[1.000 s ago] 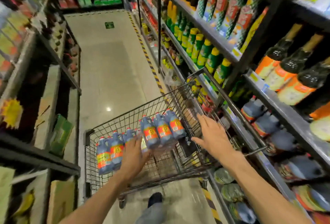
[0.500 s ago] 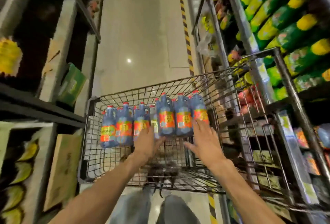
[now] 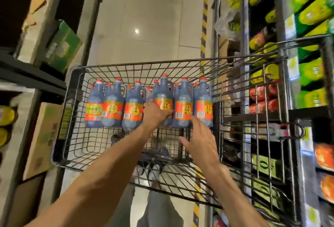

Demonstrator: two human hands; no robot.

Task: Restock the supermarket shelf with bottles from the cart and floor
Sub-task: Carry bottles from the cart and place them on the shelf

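I'm standing over a wire shopping cart (image 3: 112, 147) in a narrow supermarket aisle, pale tiled floor (image 3: 148, 18) ahead with a ceiling light reflected on it and a yellow-black hazard stripe (image 3: 204, 27) running along the right-hand shelving. Dark vinegar bottles (image 3: 133, 107) with red caps and orange-red labels stand upright in the cart's far half, two packed groups side by side, handles at the necks.

My left hand (image 3: 155, 113) reaches in and rests against the bottles at the gap between the two groups, fingers bent onto a label; whether it really grips one, I cannot tell. My right hand (image 3: 200, 140) hovers just in front of the right group, fingers spread and relaxed, holding nothing.

Right shelf (image 3: 296, 74): green-yellow packs up top, red packs lower, all blurred. Left shelving (image 3: 27, 67) is dark, with a green carton (image 3: 61, 45) and brown cardboard boxes (image 3: 43, 136) beside it. My grey trouser legs and a shoe show through the cart mesh.
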